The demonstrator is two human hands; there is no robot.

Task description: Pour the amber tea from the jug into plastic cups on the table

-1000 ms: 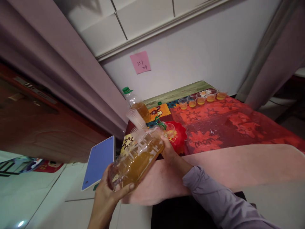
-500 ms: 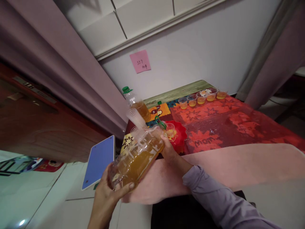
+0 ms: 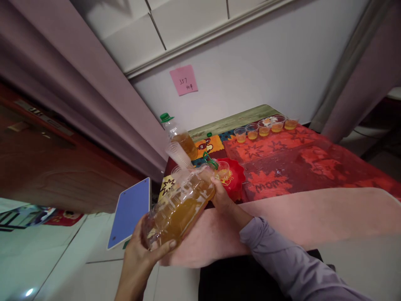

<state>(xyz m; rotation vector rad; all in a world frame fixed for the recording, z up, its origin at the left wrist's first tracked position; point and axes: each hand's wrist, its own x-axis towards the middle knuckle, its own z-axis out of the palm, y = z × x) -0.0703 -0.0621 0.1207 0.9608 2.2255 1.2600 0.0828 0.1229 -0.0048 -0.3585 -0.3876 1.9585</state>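
Observation:
A large clear plastic bottle [image 3: 180,209] of yellow-brown liquid lies tilted between my hands, its neck end pointing away to the right. My left hand [image 3: 142,246] grips the bottle's base end. My right hand [image 3: 221,194] is wrapped round the bottle near its neck, some fingers hidden behind it. Just past the neck, a clear plastic cup [image 3: 223,170] stands on a red scalloped plate [image 3: 235,175]; a little yellow liquid seems to be in it. The green ring handle [image 3: 210,161] shows at the bottle's neck.
A second bottle with a green cap [image 3: 183,140] stands at the back left, beside a stack of clear cups [image 3: 180,154]. Several cups with yellow liquid [image 3: 265,128] line the far edge of the table [image 3: 272,163]. A loose green cap [image 3: 209,134] lies near the back. A blue board [image 3: 130,213] is at left.
Almost nothing differs. Both hands keep hold of the tilted bottle in nearly the same place; the view has shifted very slightly.

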